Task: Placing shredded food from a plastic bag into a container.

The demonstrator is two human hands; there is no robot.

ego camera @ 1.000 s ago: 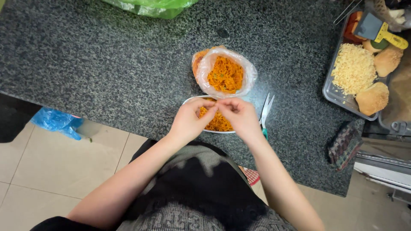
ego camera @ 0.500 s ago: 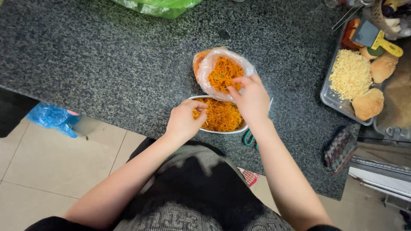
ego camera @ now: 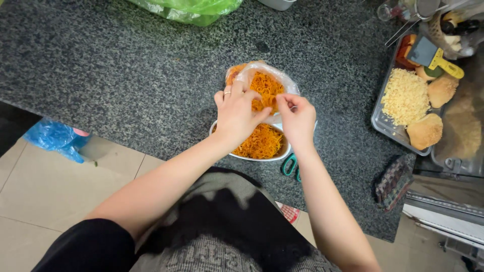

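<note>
Both hands work at the mouth of a clear bag (ego camera: pixel 272 83) of orange shreds. The left hand (ego camera: pixel 236 113), a ring on one finger, is closed in a pinch on the bag's near edge, fingers curled over the plastic. The right hand (ego camera: pixel 297 118) pinches the same edge from the other side, thumb and forefinger together. The two hands are near each other, nearly touching at the fingertips.

The bag lies on the tabletop (ego camera: pixel 126 75), just beyond a white bowl (ego camera: pixel 252 157) that holds more of the same orange shreds (ego camera: pixel 259 143). The wrists hang over the bowl. Whether the bag touches the bowl's far rim I cannot tell; the hands hide it.

The step in hand looks like handling the bag's opening, spreading it or drawing it shut. Either way it needs an even grip on both sides, so the thin plastic does not slip and spill.

Green-handled scissors (ego camera: pixel 291 165) lie just beside the bowl, partly under the right forearm. To the right, well apart, a metal tray (ego camera: pixel 378 123) holds pale grated stuff and breaded pieces. A green bag (ego camera: pixel 186 10) lies at the far edge.
</note>
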